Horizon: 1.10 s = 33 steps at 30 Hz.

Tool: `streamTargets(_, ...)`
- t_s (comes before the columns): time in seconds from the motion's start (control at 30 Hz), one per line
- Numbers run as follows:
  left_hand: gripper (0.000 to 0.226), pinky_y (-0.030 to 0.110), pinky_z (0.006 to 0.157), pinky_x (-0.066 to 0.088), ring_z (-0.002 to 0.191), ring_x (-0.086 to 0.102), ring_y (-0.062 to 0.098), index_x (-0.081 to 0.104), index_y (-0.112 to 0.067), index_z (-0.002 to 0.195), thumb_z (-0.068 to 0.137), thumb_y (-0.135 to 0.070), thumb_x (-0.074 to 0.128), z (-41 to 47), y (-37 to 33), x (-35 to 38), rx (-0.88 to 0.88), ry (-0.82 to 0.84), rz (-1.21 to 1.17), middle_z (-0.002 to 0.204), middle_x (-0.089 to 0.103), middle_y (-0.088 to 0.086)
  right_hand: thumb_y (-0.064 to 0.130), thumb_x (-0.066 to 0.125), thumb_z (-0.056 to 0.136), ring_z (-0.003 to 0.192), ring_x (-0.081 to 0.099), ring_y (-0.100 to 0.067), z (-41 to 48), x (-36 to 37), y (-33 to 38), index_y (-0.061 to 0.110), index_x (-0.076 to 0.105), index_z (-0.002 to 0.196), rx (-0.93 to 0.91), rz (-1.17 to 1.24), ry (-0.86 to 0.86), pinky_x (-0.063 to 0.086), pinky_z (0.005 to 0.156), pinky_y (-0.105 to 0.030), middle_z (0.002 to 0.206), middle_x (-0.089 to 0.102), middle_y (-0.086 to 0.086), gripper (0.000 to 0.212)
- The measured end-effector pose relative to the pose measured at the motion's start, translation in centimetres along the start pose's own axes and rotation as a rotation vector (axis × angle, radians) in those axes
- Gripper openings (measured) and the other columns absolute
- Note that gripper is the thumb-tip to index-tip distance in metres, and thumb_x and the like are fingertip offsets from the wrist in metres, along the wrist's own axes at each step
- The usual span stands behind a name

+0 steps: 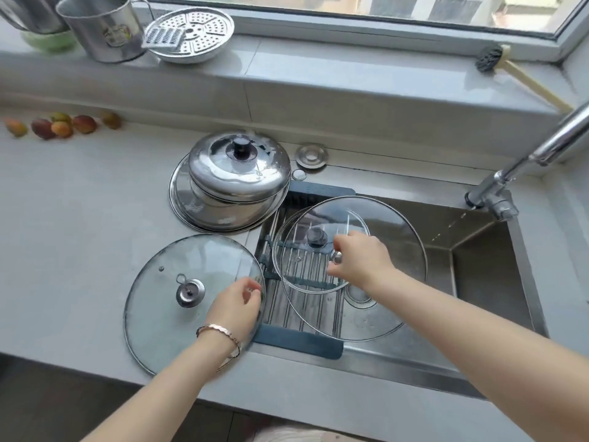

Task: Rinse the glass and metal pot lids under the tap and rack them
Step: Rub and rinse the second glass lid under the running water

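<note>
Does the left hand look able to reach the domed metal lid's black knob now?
Probably yes: the left hand holds only the rim of the counter glass lid, and nothing stands between it and the black knob.

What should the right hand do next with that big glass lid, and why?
Probably lower the big glass lid onto the rack and let go: the right hand holds its knob over the rack, and the left hand is at the counter lid.
</note>
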<state>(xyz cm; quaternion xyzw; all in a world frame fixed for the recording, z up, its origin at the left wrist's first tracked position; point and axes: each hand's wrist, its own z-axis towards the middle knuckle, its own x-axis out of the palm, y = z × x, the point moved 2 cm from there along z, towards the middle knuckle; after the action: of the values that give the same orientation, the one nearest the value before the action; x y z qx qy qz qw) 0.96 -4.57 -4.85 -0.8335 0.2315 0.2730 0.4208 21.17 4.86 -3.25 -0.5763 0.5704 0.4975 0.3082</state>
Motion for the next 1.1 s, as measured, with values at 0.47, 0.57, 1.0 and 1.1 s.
streamTargets(0.47, 0.026, 0.037, 0.081, 0.053, 0.084, 0.067, 0.019, 0.050, -0.036, 0.074, 0.090, -0.016, 0.046, 1.3, 2.9, -1.7, -0.025, -0.001, -0.126, 0.090, 0.069, 0.002, 0.017, 0.057, 0.087, 0.099, 0.058, -0.035, 4.5, 5.5, 4.9, 0.006, 0.053, 0.110, 0.064, -0.071, 0.137, 0.046, 0.075, -0.037, 0.118, 0.047, -0.015, 0.027)
streamTargets(0.57, 0.016, 0.031, 0.081, 0.051, 0.084, 0.064, 0.017, 0.056, -0.028, 0.085, 0.091, -0.018, 0.046, 1.7, 3.1, -1.6, -0.004, 0.002, -0.084, 0.090, 0.065, -0.001, 0.023, 0.056, 0.090, 0.094, 0.058, -0.036, 3.9, 6.0, 4.2, 0.006, 0.050, 0.110, 0.036, 0.001, 0.142, 0.046, 0.077, -0.038, 0.119, 0.043, -0.015, 0.027)
streamTargets(1.0, 0.045, 0.044, 0.095, 0.036, 0.126, 0.031, 0.029, 0.036, -0.024, 0.128, 0.084, -0.017, 0.046, 7.1, 4.0, -5.2, -0.094, 0.160, 1.119, 0.132, 0.039, 0.003, 0.030, 0.046, 0.092, 0.100, 0.058, -0.016, -2.0, 4.6, 3.2, 0.020, 0.056, 0.120, -0.063, 0.208, 0.241, 0.049, 0.087, -0.033, 0.111, 0.060, 0.001, 0.031)
streamTargets(1.1, 0.042, 0.040, 0.092, 0.038, 0.122, 0.043, 0.026, 0.038, -0.018, 0.126, 0.085, -0.014, 0.046, 7.9, 4.5, -6.1, -0.105, 0.261, 1.130, 0.128, 0.048, 0.002, 0.029, 0.045, 0.093, 0.099, 0.058, -0.015, -3.0, 5.1, 3.3, 0.020, 0.058, 0.117, -0.078, 0.237, 0.269, 0.049, 0.087, -0.033, 0.109, 0.062, 0.002, 0.028)
